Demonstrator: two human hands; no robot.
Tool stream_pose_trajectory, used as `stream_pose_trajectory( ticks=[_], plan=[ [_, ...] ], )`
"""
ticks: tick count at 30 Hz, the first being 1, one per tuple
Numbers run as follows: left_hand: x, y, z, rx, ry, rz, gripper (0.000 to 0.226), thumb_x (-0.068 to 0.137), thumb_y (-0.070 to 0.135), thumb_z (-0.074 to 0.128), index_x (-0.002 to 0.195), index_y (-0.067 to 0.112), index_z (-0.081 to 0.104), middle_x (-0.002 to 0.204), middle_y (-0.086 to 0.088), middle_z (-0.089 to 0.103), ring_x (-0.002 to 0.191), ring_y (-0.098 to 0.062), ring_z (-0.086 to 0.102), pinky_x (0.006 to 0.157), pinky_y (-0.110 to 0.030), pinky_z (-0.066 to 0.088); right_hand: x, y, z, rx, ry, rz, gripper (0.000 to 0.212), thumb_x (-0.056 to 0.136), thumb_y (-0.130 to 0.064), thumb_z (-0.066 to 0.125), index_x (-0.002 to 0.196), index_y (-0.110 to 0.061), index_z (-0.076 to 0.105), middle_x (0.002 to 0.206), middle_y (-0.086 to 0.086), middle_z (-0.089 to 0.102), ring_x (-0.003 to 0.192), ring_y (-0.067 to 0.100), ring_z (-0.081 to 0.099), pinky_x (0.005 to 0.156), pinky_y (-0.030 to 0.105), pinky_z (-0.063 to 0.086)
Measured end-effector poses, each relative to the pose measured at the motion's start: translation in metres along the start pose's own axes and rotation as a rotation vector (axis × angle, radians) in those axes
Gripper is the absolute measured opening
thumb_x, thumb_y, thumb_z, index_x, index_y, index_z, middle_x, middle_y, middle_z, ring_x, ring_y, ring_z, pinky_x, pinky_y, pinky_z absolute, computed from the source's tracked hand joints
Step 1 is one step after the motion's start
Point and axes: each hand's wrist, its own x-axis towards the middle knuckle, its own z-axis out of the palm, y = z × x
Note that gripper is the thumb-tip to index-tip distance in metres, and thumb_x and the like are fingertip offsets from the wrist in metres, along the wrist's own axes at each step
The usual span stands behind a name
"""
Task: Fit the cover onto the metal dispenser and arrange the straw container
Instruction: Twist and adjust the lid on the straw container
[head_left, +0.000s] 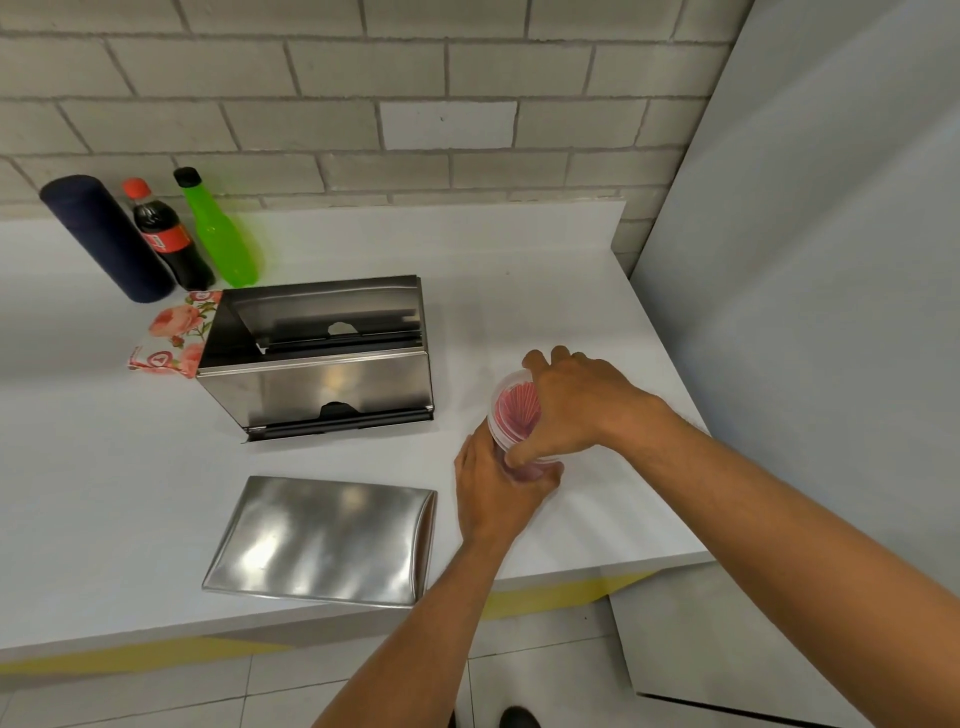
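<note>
Meanwhile, the clear plastic container of pink straws (511, 415) is being gripped by both the left hand (496, 491) and the right hand (576, 402); the curved steel cover (322, 540) is lying apart from the open metal dispenser (317, 358), unfitted.

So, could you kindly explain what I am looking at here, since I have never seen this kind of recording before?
There is no machine: a person wears a camera on the head, looking down at their own bare hands. The one picture is that view. On the white counter stands an open metal dispenser, with its cover lying flat in front, not yet fitted. A flowered napkin pack sits beside the dispenser, and a dark cylinder, a cola bottle and a green bottle stand at the wall. The left hand grips a clear straw container holding pink straws; the right hand rests on its rim.
</note>
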Motion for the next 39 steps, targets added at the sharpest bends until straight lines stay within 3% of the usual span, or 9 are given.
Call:
stream_pose_trajectory(
  ticks=[4, 9, 19, 21, 26, 32, 35, 39],
  plan=[
    [-0.001, 0.0, 0.0, -0.006, 0.004, -0.007, 0.09, 0.048, 0.061, 0.088, 0.127, 0.036, 0.054, 0.113, 0.019, 0.063, 0.107, -0.006, 0.06, 0.088, -0.036, 0.058, 0.0, 0.005, -0.008, 0.063, -0.105, -0.038, 0.136, 0.048, -0.064, 0.086, 0.159, -0.031, 0.014, 0.149, 0.006, 0.038, 0.136, 0.029, 0.043, 0.094, 0.038, 0.048],
    [-0.001, 0.0, 0.001, -0.016, -0.009, -0.005, 0.089, 0.05, 0.06, 0.088, 0.128, 0.033, 0.055, 0.114, 0.016, 0.065, 0.107, -0.008, 0.061, 0.087, -0.038, 0.058, 0.002, 0.008, -0.008, 0.104, -0.103, -0.07, 0.127, 0.051, -0.051, 0.09, 0.156, -0.033, 0.022, 0.141, 0.003, 0.04, 0.13, 0.025, 0.044, 0.082, 0.03, 0.046],
    [0.001, -0.004, 0.003, -0.025, -0.007, 0.013, 0.089, 0.051, 0.061, 0.088, 0.129, 0.032, 0.055, 0.114, 0.016, 0.065, 0.107, -0.009, 0.062, 0.087, -0.036, 0.058, 0.006, 0.009, -0.01, 0.1, -0.1, -0.102, 0.126, 0.045, -0.042, 0.094, 0.152, -0.035, 0.027, 0.134, 0.001, 0.04, 0.126, 0.023, 0.043, 0.077, 0.031, 0.049],
    [0.0, -0.005, 0.003, -0.023, -0.003, 0.008, 0.089, 0.051, 0.062, 0.087, 0.129, 0.034, 0.054, 0.114, 0.018, 0.064, 0.107, -0.007, 0.06, 0.087, -0.03, 0.057, 0.006, 0.008, -0.01, 0.095, -0.096, -0.102, 0.125, 0.046, -0.042, 0.094, 0.151, -0.035, 0.028, 0.134, 0.001, 0.04, 0.126, 0.024, 0.043, 0.077, 0.031, 0.048],
    [0.001, 0.0, 0.003, -0.006, 0.015, 0.046, 0.076, 0.05, 0.054, 0.088, 0.117, 0.039, 0.056, 0.099, 0.033, 0.06, 0.098, 0.016, 0.055, 0.077, -0.002, 0.041, 0.002, 0.006, -0.008, 0.077, -0.064, -0.059, 0.121, 0.048, -0.055, 0.088, 0.151, -0.03, 0.029, 0.135, 0.002, 0.043, 0.124, 0.025, 0.048, 0.079, 0.032, 0.047],
    [0.001, -0.006, 0.007, 0.04, 0.031, 0.031, 0.075, 0.051, 0.057, 0.085, 0.117, 0.04, 0.054, 0.099, 0.033, 0.057, 0.099, 0.017, 0.048, 0.086, -0.024, 0.051, -0.002, -0.001, -0.004, 0.031, -0.001, 0.012, 0.118, 0.052, -0.068, 0.081, 0.149, -0.021, 0.032, 0.136, 0.007, 0.048, 0.119, 0.029, 0.055, 0.077, 0.033, 0.046],
    [0.0, -0.008, 0.008, 0.051, 0.02, 0.028, 0.076, 0.052, 0.058, 0.085, 0.118, 0.04, 0.053, 0.102, 0.027, 0.061, 0.1, 0.008, 0.05, 0.089, -0.028, 0.054, -0.002, -0.004, -0.002, 0.028, 0.01, 0.041, 0.118, 0.052, -0.069, 0.081, 0.148, -0.019, 0.033, 0.135, 0.008, 0.049, 0.117, 0.03, 0.057, 0.075, 0.033, 0.046],
    [-0.001, -0.009, 0.007, 0.046, 0.029, 0.035, 0.078, 0.053, 0.059, 0.085, 0.121, 0.039, 0.053, 0.103, 0.029, 0.06, 0.105, 0.021, 0.044, 0.089, -0.028, 0.053, 0.0, -0.006, -0.001, 0.04, 0.011, 0.066, 0.12, 0.049, -0.073, 0.079, 0.146, -0.018, 0.034, 0.132, 0.008, 0.052, 0.114, 0.03, 0.058, 0.073, 0.033, 0.045]
  ],
)
